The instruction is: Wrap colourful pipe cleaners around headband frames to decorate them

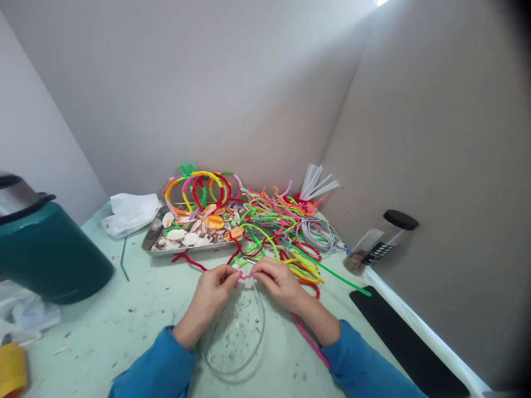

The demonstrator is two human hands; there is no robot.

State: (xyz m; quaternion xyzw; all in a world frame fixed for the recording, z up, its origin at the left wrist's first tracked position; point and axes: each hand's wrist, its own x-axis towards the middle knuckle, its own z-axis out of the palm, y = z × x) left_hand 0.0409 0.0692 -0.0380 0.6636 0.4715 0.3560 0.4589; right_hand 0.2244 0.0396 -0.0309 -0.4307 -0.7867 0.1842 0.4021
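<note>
My left hand (212, 293) pinches one part of a pink pipe cleaner (245, 277) between thumb and fingers. Close on its right, my right hand (280, 282) is closed on the same pink piece, with a thin metal tip (249, 260) showing above its fingers. A short pink stretch shows between the two hands. From there a grey wire loop (262, 331) hangs down over the light green table. A longer pink strand (309, 338) runs under my right forearm.
A metal tray (194, 250) of shells stands behind my hands, beside piled colourful pipe cleaners (274, 213) and coiled grey wire (317, 235). Left is a teal bottle (50, 251). Right are a clear jar (381, 240) and a black strip (406, 342).
</note>
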